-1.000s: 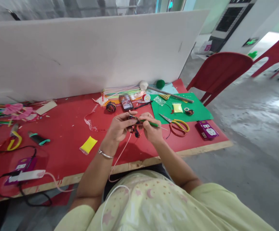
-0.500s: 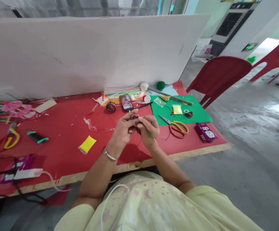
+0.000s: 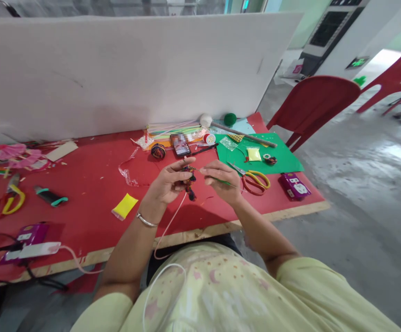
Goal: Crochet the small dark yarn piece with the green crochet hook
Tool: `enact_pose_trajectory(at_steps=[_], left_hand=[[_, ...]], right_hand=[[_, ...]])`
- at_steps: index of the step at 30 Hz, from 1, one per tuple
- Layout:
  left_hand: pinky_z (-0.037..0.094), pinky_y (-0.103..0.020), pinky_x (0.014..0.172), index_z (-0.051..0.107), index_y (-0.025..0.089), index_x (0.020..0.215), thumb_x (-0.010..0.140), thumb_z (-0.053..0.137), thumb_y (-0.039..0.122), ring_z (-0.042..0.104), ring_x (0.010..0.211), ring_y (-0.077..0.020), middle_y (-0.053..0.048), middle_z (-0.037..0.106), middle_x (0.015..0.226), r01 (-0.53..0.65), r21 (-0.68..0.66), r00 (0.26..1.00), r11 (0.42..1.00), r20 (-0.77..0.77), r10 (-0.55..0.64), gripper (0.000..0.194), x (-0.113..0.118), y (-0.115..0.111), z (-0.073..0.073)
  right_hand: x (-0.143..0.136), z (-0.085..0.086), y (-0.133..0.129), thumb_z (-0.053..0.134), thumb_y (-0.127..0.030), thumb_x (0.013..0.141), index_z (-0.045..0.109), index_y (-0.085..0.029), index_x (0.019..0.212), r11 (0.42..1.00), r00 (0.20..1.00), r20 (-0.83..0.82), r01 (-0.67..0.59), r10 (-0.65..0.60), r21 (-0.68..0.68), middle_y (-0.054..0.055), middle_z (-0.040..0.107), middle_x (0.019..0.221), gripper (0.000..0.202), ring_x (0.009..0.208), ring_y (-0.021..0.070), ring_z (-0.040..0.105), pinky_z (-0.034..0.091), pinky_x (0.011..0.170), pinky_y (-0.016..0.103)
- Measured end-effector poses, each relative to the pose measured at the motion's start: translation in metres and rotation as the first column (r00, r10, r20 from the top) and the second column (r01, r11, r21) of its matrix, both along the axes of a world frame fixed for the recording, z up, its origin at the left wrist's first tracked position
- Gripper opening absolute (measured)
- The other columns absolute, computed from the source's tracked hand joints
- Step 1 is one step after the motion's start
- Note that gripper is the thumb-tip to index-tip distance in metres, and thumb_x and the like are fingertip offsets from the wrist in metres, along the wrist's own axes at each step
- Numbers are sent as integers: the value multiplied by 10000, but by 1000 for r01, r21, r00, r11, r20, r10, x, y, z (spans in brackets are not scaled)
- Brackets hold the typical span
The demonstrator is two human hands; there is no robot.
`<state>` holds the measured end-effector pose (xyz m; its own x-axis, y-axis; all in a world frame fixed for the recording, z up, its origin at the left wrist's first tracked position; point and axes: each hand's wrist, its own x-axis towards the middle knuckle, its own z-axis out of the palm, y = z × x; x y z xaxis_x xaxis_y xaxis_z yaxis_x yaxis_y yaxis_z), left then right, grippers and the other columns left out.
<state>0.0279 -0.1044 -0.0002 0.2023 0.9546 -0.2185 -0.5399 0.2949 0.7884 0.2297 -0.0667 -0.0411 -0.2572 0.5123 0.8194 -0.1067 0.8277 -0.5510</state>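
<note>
My left hand [image 3: 167, 182] pinches a small crocheted piece [image 3: 190, 188] of dark, many-coloured yarn, part of which hangs below the fingers. A strand runs up over the raised forefinger. In my right hand [image 3: 223, 180] is a crochet hook [image 3: 225, 181] with a green handle, its thin tip pointing left at the piece. A small gap lies between the two hands. Behind my left hand sits a ball of dark multicoloured yarn [image 3: 158, 151] on the red table [image 3: 92, 175]. A phone [image 3: 180, 145] lies beside the ball.
Scissors [image 3: 255, 180] and a purple box [image 3: 294, 186] lie to the right, near a green sheet [image 3: 286, 159]. Leftward are a yellow packet [image 3: 124, 206], a cutter knife [image 3: 51, 196] and more scissors [image 3: 10, 198]. A white board [image 3: 134, 69] stands behind; a red chair [image 3: 314, 108] is at right.
My hands have moved apart, the right one going right with the hook. More of the crocheted piece shows below my left fingers. A pink cord now shows beneath it.
</note>
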Motion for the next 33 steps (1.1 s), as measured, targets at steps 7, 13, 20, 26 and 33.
enact_pose_trajectory(at_steps=[7, 13, 20, 26, 33], left_hand=[[180, -114, 394, 732, 201, 1352, 630, 890, 97, 323, 437, -11, 71, 536, 590, 83, 18, 991, 996, 107, -85, 746, 0, 0, -8], [168, -119, 396, 731, 180, 1347, 645, 882, 113, 283, 430, -11, 81, 505, 561, 77, 30, 994, 997, 74, -79, 722, -4, -1, -8], [173, -136, 394, 812, 144, 1162, 593, 907, 109, 324, 435, -15, 72, 511, 545, 27, 29, 1000, 999, 1, -27, 579, -4, -1, -7], [175, -153, 403, 835, 146, 1090, 565, 907, 125, 355, 420, -13, 46, 578, 560, -30, 83, 994, 996, -102, 39, 530, -5, -1, -3], [293, -173, 444, 851, 160, 1080, 578, 895, 124, 406, 435, -24, 46, 588, 583, 14, 171, 969, 985, -247, 29, 506, -10, 0, 1]], right_hand=[[-22, -25, -7, 728, -493, 946, 835, -324, 1128, 975, 984, -173, 3, -42, -222, 78, 806, 1000, 270, 888, 213, 753, 633, 777, 373], [-15, -29, -9, 765, -449, 929, 827, -322, 1148, 985, 991, -114, 49, -69, -165, 79, 805, 1032, 261, 871, 202, 743, 620, 756, 361], [1, -19, -9, 775, -407, 928, 815, -311, 1168, 994, 994, -9, 106, -106, -7, 80, 813, 1017, 262, 873, 202, 756, 615, 766, 352], [11, -11, -8, 785, -329, 927, 789, -317, 1230, 992, 992, 82, 90, -97, 83, 75, 815, 1043, 303, 933, 215, 766, 615, 848, 384], [25, 9, -5, 767, -317, 942, 820, -261, 1149, 999, 989, 146, -30, 33, -22, 90, 820, 992, 221, 903, 206, 761, 609, 810, 347]])
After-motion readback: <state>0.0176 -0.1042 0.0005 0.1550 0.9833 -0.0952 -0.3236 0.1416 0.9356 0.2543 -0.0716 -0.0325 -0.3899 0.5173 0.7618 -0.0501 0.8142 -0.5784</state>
